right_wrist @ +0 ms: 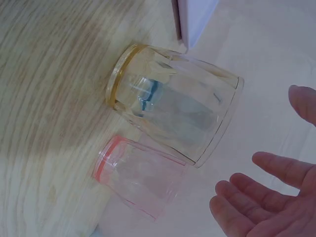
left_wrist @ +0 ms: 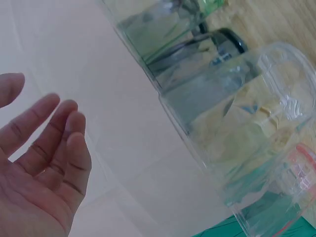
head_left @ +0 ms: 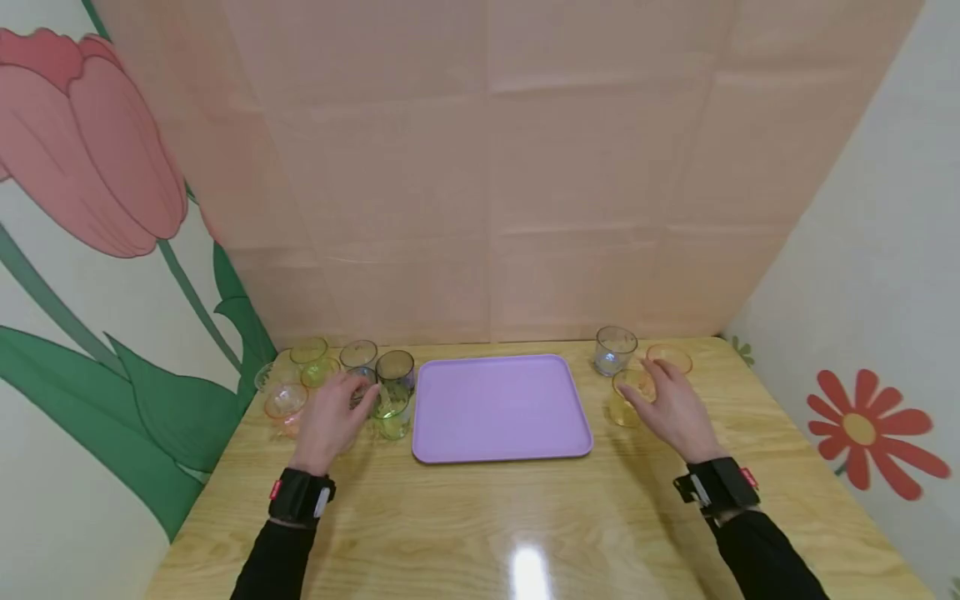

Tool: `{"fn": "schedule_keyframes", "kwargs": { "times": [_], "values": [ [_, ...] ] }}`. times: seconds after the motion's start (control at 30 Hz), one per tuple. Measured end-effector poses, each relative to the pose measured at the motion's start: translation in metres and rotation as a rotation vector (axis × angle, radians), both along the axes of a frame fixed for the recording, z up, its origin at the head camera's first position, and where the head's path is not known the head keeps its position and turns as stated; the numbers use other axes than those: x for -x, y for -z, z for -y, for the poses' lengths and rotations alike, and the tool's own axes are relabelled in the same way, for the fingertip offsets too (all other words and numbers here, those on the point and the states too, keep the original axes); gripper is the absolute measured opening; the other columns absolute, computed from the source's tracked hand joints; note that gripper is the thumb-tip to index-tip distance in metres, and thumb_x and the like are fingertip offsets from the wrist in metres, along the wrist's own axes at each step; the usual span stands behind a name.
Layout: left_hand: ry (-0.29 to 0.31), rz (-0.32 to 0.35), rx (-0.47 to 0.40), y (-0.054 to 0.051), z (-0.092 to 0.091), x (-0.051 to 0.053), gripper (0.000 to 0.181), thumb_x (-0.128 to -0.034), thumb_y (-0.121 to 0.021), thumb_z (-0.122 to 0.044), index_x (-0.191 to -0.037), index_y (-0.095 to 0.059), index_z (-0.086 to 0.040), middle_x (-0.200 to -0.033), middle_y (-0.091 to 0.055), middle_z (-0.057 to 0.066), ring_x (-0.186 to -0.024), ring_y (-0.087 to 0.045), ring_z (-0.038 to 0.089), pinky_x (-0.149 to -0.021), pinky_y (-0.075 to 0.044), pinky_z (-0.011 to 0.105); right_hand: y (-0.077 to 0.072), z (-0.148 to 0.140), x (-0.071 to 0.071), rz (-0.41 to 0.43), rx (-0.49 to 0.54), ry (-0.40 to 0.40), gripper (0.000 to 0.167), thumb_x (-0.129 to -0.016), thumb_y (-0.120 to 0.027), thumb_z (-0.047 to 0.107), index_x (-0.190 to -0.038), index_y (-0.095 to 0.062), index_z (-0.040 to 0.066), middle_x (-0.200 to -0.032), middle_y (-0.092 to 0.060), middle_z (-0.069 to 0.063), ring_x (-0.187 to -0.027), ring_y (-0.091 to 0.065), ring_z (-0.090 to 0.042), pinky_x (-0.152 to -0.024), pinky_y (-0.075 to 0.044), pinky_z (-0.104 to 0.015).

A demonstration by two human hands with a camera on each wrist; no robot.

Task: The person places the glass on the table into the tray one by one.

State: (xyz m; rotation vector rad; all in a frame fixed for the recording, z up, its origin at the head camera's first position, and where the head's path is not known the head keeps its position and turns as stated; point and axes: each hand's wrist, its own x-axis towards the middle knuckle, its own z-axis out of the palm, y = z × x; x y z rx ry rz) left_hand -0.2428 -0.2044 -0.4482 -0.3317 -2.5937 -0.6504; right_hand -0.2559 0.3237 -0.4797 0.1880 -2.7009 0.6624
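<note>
My left hand point(head_left: 330, 421) hovers over a cluster of several tinted drinking glasses at the table's left, fingers slightly bent and holding nothing. Nearest it are a green glass point(head_left: 393, 423), a dark-rimmed glass point(head_left: 395, 371) and a pink-orange glass point(head_left: 285, 406). The left wrist view shows the hand point(left_wrist: 47, 173) apart from the glasses. On the right, my other hand point(head_left: 675, 417) is spread beside a yellow glass point(head_left: 622, 410), with nothing gripped. Its right wrist view has a gap between the fingers and that yellow glass point(right_wrist: 180, 106). A smaller pink glass point(right_wrist: 140, 177) stands close by.
A purple rectangular tray point(head_left: 501, 408) lies mid-table between the two groups of glasses. Behind the yellow glass stands a bluish clear glass point(head_left: 615, 350). The table point(head_left: 465, 525) meets a pinkish cloth backdrop point(head_left: 487, 192) at the rear, with decorated walls on both sides.
</note>
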Motion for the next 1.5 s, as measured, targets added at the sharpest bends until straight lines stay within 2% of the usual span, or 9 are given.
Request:
{"fn": "schedule_keyframes", "kwargs": {
  "times": [0.17, 0.3, 0.43, 0.53, 0.7, 0.87, 1.17, 1.3, 1.5],
  "values": [
    [-0.012, -0.037, 0.034, 0.003, -0.007, -0.004, 0.025, -0.1013, -0.074, -0.027, -0.084, -0.077, -0.009, -0.077, -0.071, 0.005, -0.065, -0.062, 0.017, -0.059, -0.050, 0.034, 0.004, -0.003, -0.001, -0.038, 0.010, -0.002, 0.076, -0.098, -0.076, 0.036, -0.149, -0.049, -0.014, -0.143, -0.049, -0.045, -0.127, -0.051, -0.062, -0.102, -0.043, -0.074],
    [-0.020, -0.062, 0.058, 0.008, -0.012, -0.007, 0.023, -0.0988, -0.076, -0.025, -0.081, -0.077, -0.010, -0.069, -0.069, 0.002, -0.056, -0.055, 0.011, -0.054, -0.043, 0.030, 0.009, -0.005, -0.002, -0.012, 0.019, 0.010, 0.081, -0.095, -0.080, 0.036, -0.150, -0.048, -0.014, -0.140, -0.050, -0.046, -0.124, -0.052, -0.062, -0.099, -0.044, -0.074],
    [-0.044, -0.042, 0.029, 0.014, -0.017, -0.011, 0.018, -0.0975, -0.078, -0.023, -0.087, -0.080, -0.008, -0.070, -0.071, 0.002, -0.057, -0.056, 0.010, -0.054, -0.044, 0.029, 0.014, -0.006, 0.001, 0.059, 0.034, 0.035, 0.088, -0.095, -0.079, 0.045, -0.152, -0.045, -0.013, -0.146, -0.045, -0.046, -0.129, -0.048, -0.063, -0.103, -0.043, -0.075],
    [-0.053, 0.010, 0.021, 0.016, -0.023, -0.013, 0.017, -0.0977, -0.077, -0.023, -0.091, -0.081, -0.007, -0.071, -0.071, 0.002, -0.058, -0.056, 0.010, -0.055, -0.045, 0.029, 0.015, -0.007, 0.004, 0.107, 0.042, 0.053, 0.094, -0.095, -0.078, 0.049, -0.153, -0.041, -0.016, -0.148, -0.041, -0.048, -0.131, -0.046, -0.065, -0.106, -0.042, -0.075],
    [-0.003, 0.103, 0.019, 0.025, -0.036, -0.015, 0.015, -0.0975, -0.076, -0.019, -0.089, -0.080, -0.007, -0.071, -0.072, 0.002, -0.059, -0.059, 0.011, -0.056, -0.048, 0.030, 0.019, -0.010, 0.007, 0.170, 0.062, 0.060, 0.102, -0.095, -0.076, 0.052, -0.156, -0.033, -0.017, -0.150, -0.036, -0.050, -0.129, -0.048, -0.067, -0.105, -0.043, -0.075],
    [0.071, 0.163, 0.011, 0.037, -0.049, -0.014, 0.017, -0.0971, -0.076, -0.017, -0.082, -0.078, -0.008, -0.072, -0.073, 0.002, -0.065, -0.066, 0.015, -0.059, -0.052, 0.033, 0.021, -0.011, 0.009, 0.160, 0.072, 0.045, 0.094, -0.095, -0.080, 0.042, -0.153, -0.036, -0.018, -0.144, -0.041, -0.050, -0.123, -0.052, -0.067, -0.102, -0.045, -0.075],
    [0.051, 0.276, 0.073, 0.054, -0.060, -0.015, 0.038, -0.0951, -0.077, -0.018, -0.062, -0.058, -0.014, -0.060, -0.056, -0.003, -0.056, -0.052, 0.014, -0.054, -0.042, 0.033, 0.023, -0.004, 0.013, 0.173, 0.158, 0.066, 0.092, -0.091, -0.084, 0.037, -0.147, -0.039, -0.020, -0.138, -0.051, -0.047, -0.121, -0.057, -0.063, -0.099, -0.050, -0.070],
    [0.053, 0.268, 0.104, 0.059, -0.064, -0.012, 0.039, -0.0945, -0.077, -0.017, -0.062, -0.057, -0.013, -0.060, -0.058, 0.001, -0.056, -0.058, 0.020, -0.054, -0.045, 0.038, 0.024, -0.002, 0.015, 0.154, 0.193, 0.077, 0.090, -0.089, -0.087, 0.036, -0.144, -0.042, -0.019, -0.133, -0.057, -0.046, -0.119, -0.060, -0.061, -0.098, -0.052, -0.068],
    [0.044, 0.258, 0.132, 0.065, -0.068, -0.007, 0.035, -0.0938, -0.076, -0.013, -0.063, -0.059, -0.009, -0.064, -0.064, 0.009, -0.061, -0.067, 0.032, -0.055, -0.050, 0.045, 0.021, 0.000, 0.012, 0.119, 0.218, 0.105, 0.098, -0.089, -0.086, 0.039, -0.152, -0.038, -0.016, -0.138, -0.055, -0.044, -0.124, -0.058, -0.060, -0.101, -0.050, -0.068]
  ]
}}
